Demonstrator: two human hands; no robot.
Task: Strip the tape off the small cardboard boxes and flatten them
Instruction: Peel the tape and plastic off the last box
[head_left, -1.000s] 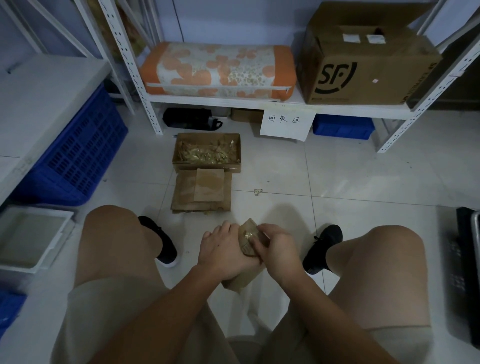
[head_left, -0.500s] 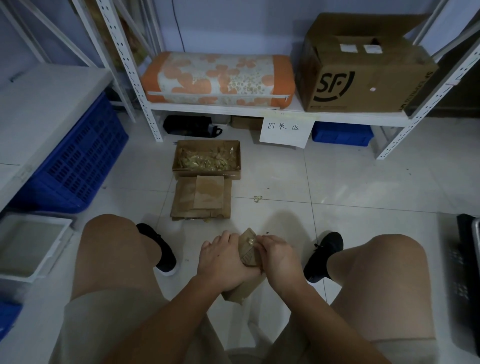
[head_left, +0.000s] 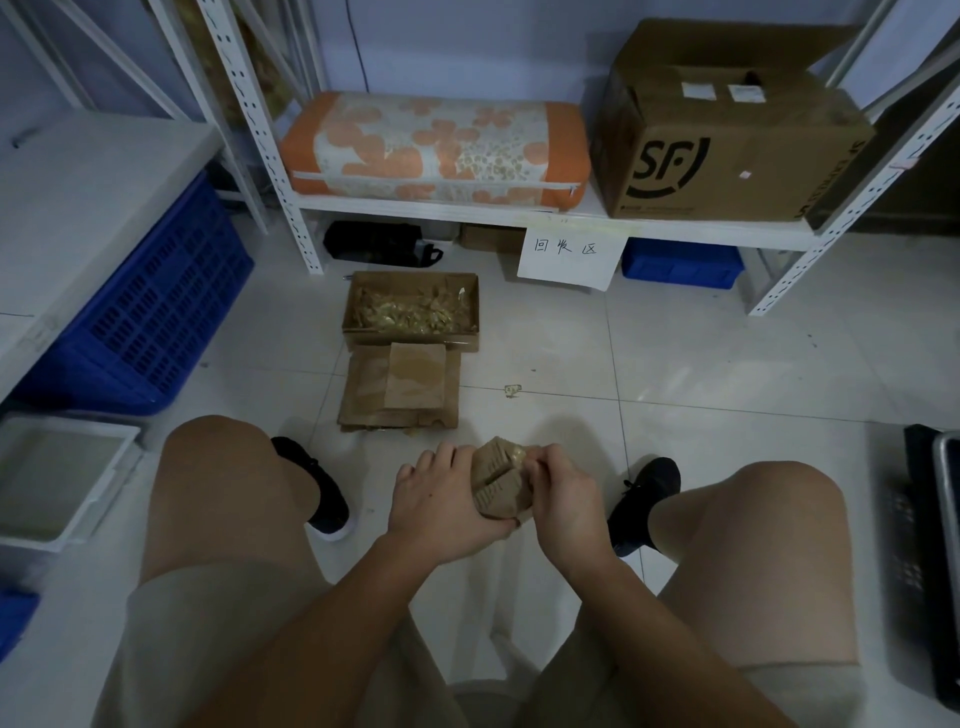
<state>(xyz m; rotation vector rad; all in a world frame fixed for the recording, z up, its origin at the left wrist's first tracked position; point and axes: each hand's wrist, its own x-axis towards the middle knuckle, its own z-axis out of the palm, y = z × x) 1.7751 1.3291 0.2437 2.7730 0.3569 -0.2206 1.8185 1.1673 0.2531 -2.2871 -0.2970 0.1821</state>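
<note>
Left hand (head_left: 441, 499) clamps the small cardboard box (head_left: 501, 483) from the side, and right beside it the right hand (head_left: 563, 496) pinches glossy tape (head_left: 514, 457) at the box's top edge — this one isn't stripped yet. Just beyond the hands, flattened boxes (head_left: 400, 389) lie stacked on the floor; past those, a tray box (head_left: 410, 309) full of peeled tape — several done, at least one to go.

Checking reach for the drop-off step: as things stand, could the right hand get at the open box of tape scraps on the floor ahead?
Probably yes. The right hand is busy on the small box, but bare floor and the flattened cardboard stack are all that lie before the open box of tape scraps; a forward lean looks needed.
</note>
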